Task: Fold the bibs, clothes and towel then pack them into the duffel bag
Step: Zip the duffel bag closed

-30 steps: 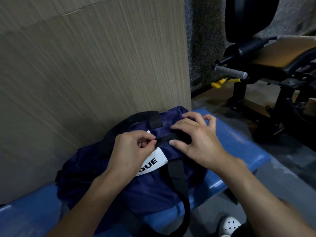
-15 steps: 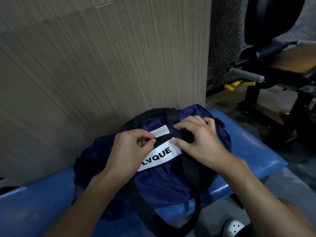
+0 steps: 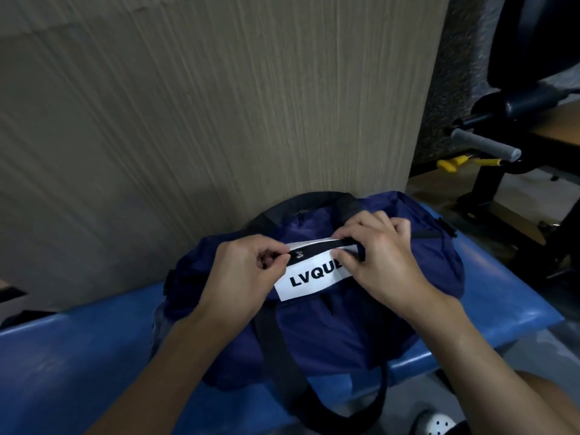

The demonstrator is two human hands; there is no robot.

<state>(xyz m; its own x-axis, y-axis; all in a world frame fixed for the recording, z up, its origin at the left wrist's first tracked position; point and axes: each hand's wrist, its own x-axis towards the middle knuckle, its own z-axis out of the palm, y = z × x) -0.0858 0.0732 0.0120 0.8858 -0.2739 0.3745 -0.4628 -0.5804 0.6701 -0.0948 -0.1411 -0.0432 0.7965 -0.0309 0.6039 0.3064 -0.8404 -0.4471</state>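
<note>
Navy bag (image 3: pixel 314 337) lying on the blue bench (image 3: pixel 78 356), against the wall (image 3: pixel 219 105), long axis left to right, zip (image 3: pixel 317 248) uppermost along it. Left hand (image 3: pixel 241 271) pinches the zip pull; right hand (image 3: pixel 383 259) pinches the zip above the label (image 3: pixel 309 282).

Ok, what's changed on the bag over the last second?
The left hand, pinching the zip pull, has drawn it leftward along the top of the duffel bag, away from the right hand; more of the white label now shows. Nothing was let go. The right hand still grips the bag's top by the zip, and the bag still lies on the blue bench.
</note>
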